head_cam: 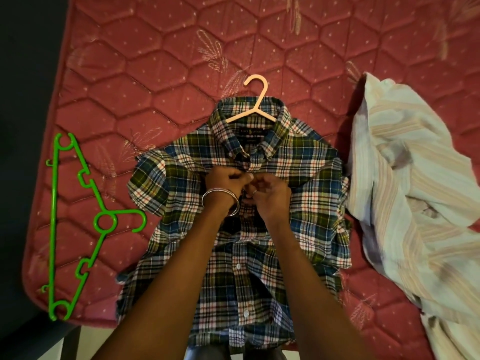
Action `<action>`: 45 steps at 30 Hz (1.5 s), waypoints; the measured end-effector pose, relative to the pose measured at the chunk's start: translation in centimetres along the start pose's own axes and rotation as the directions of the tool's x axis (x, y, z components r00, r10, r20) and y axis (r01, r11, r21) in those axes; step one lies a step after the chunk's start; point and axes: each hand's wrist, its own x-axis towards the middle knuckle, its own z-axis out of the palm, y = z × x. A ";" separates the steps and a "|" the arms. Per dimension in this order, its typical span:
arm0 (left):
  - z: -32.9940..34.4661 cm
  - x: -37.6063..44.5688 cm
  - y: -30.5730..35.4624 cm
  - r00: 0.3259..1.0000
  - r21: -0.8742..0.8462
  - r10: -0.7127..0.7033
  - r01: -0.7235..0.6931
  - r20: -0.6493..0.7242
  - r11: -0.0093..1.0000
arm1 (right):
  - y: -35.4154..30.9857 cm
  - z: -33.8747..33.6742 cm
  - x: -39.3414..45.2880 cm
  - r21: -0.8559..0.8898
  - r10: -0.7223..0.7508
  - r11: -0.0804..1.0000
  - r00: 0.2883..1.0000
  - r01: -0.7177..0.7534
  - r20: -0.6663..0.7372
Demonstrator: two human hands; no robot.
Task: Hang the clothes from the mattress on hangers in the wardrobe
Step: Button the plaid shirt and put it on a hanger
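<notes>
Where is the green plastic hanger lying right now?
In the head view, the green plastic hanger lies flat near the red quilted mattress's left edge, left of the plaid shirt, untouched.

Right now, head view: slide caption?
Both hands button a plaid shirt on a pink hanger; green hanger alongside.

Plaid shirt [233, 203], green hanger [78, 222], red mattress [155, 61]

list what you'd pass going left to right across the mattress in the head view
green hanger → plaid shirt with a pink hanger in its collar, both hands at its button placket → striped shirt, all lying on the red mattress
</notes>
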 end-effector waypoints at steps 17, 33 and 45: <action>1.5 0.1 -0.2 0.986 -0.077 -0.054 0.042 -0.157 0.996 | 0.0 -0.3 0.5 -0.066 -0.026 0.997 1.000 0.027 0.012; 2.0 0.4 0.3 0.985 0.044 -0.064 0.072 -0.158 0.996 | -1.1 -0.8 1.8 0.024 0.160 0.986 0.975 -0.165 0.156; -3.2 2.2 2.2 0.578 0.665 0.816 -0.601 -0.023 0.444 | -4.1 -2.2 1.7 -0.465 -0.547 0.782 0.814 0.414 -0.196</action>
